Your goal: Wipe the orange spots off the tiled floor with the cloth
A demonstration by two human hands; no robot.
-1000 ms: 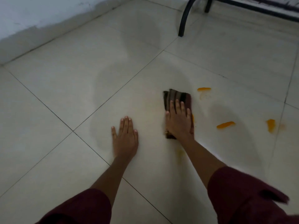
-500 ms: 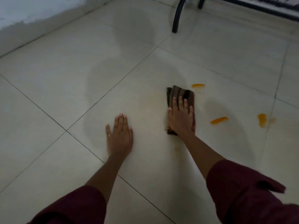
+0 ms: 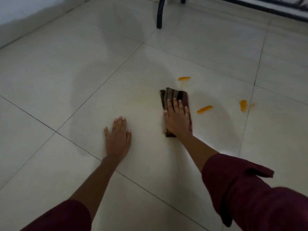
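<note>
- The folded brown cloth with dark and tan stripes [image 3: 175,97] is soft, light and limp; I judge it will bunch or slide out from under me unless I press it flat, so the best hold is a broad palm over its middle, not a pinch at an edge.
- My right hand [image 3: 177,120] lies spread flat on top of that cloth, fingers extended and not curled round anything, pinning it to the pale glossy tiled floor [image 3: 66,80]. The far striped end sticks out beyond my fingertips; a near corner shows by my wrist.
- My left hand [image 3: 118,135] is flat on the bare tile, empty, well to the left of the cloth, bracing me.
- Three orange spots remain: one smear [image 3: 184,78] just beyond the cloth's far end, with a pale wet mark between them; a slanted streak [image 3: 204,109] near the cloth on its right; a third blot [image 3: 243,105] farther right, close to a grout line.
- The tile looks slick, so the cloth should glide easily under steady pressure, though the spots may smear.
</note>
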